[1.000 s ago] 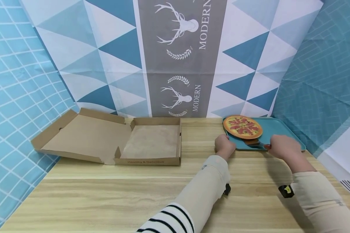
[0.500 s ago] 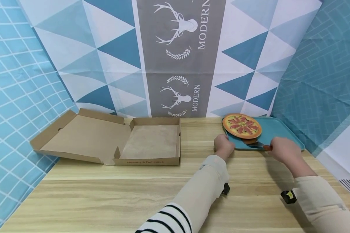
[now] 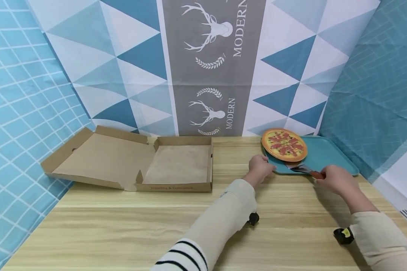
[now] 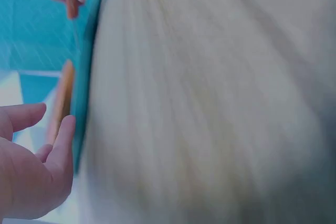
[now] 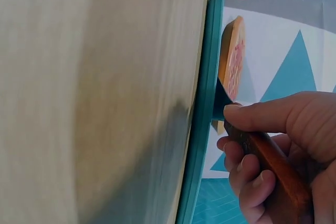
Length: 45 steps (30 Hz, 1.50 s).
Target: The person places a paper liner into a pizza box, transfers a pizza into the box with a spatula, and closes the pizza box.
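A toy-like pizza (image 3: 285, 145) with red toppings lies over the left part of a teal tray (image 3: 329, 154), its far side raised. My right hand (image 3: 338, 180) grips the wooden handle (image 5: 278, 169) of a pizza server. The server's metal blade (image 3: 301, 168) reaches under the pizza's near edge, as the right wrist view also shows. My left hand (image 3: 259, 165) is at the tray's near left corner. In the left wrist view its thumb and fingers (image 4: 64, 140) are spread apart beside the tray edge, holding nothing.
An open cardboard pizza box (image 3: 178, 163) stands left of the tray, its lid (image 3: 101, 158) folded out to the left. Both rest on a wooden table (image 3: 139, 226). A patterned wall covering (image 3: 217, 82) rises right behind them.
The pizza's far side has risen a little. My left fingers have loosened from the tray corner and opened. My right hand, with the server, has shifted slightly right and toward me.
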Motion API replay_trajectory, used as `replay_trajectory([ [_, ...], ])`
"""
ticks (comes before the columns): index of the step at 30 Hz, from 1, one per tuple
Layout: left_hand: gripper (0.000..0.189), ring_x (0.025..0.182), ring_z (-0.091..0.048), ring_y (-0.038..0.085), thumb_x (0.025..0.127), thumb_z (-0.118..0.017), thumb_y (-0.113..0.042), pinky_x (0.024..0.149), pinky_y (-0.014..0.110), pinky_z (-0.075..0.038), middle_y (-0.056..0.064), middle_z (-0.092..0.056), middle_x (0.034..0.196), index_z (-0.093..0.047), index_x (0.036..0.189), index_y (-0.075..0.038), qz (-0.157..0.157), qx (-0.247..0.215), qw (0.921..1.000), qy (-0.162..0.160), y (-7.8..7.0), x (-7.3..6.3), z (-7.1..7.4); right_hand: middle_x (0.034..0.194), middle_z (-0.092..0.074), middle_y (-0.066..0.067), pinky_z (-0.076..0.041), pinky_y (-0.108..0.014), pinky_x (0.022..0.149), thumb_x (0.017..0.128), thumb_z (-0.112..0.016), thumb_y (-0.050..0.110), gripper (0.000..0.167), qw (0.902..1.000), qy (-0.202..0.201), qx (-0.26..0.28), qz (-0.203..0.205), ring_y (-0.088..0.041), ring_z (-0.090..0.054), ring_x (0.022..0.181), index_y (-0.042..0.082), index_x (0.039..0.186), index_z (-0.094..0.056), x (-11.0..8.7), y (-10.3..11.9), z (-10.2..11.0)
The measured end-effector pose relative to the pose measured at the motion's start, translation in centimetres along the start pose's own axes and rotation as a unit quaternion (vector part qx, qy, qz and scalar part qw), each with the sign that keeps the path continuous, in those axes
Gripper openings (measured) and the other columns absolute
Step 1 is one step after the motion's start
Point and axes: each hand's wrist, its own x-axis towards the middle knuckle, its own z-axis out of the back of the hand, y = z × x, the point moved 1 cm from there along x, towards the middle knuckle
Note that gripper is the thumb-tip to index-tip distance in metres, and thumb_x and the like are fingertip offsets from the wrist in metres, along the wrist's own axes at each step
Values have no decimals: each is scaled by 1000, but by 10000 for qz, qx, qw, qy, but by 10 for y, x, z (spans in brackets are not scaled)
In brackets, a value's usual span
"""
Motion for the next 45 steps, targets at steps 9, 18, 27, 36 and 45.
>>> replay_trajectory([
  [9, 35, 73, -63, 9, 77, -83, -9, 66, 26, -53, -1, -63, 97, -70, 109, -12, -1116, 1238, 9769, 1337, -12, -38, 37, 62, -46, 0, -33, -32, 50, 87, -66, 24, 24, 9996, -95, 259, -37, -19, -44, 57, 3, 74, -64, 1, -3, -3],
  [18, 37, 95, -62, 4, 81, -81, -13, 70, 17, -51, -1, -63, 117, -70, 116, -16, -2510, 2383, 9078, 2370, -11, -70, 86, 68, -54, -4, -36, -34, 50, 87, -66, 24, 30, 9997, -29, 246, -56, -21, -47, 60, -6, 87, -68, -5, -11, 6],
  [27, 39, 97, -62, 6, 81, -80, -13, 75, 18, -50, 3, -64, 118, -69, 118, -14, -2527, 2427, 9090, 2255, -4, -77, 114, 70, -55, -5, -36, -34, 51, 86, -66, 23, 28, 9999, -18, 138, -39, -22, -47, 62, -5, 88, -68, -5, -12, 9],
  [36, 37, 98, -63, 9, 83, -78, -10, 76, 16, -51, 5, -64, 119, -68, 118, -9, -2804, 2302, 9026, 2317, 6, -86, 138, 75, -63, -8, -40, -34, 52, 85, -68, 23, 31, 9998, -60, -121, 137, -23, -51, 65, -7, 91, -71, -3, -7, 13],
  [45, 33, 103, -63, 24, 84, -75, -5, 78, 20, -53, 10, -64, 119, -67, 116, -2, -2825, 1789, 9152, 2250, 14, -86, 165, 82, -68, -15, -46, -39, 56, 82, -71, 25, 33, 9993, -118, -252, 249, -26, -57, 70, -7, 92, -72, -5, -3, 23],
])
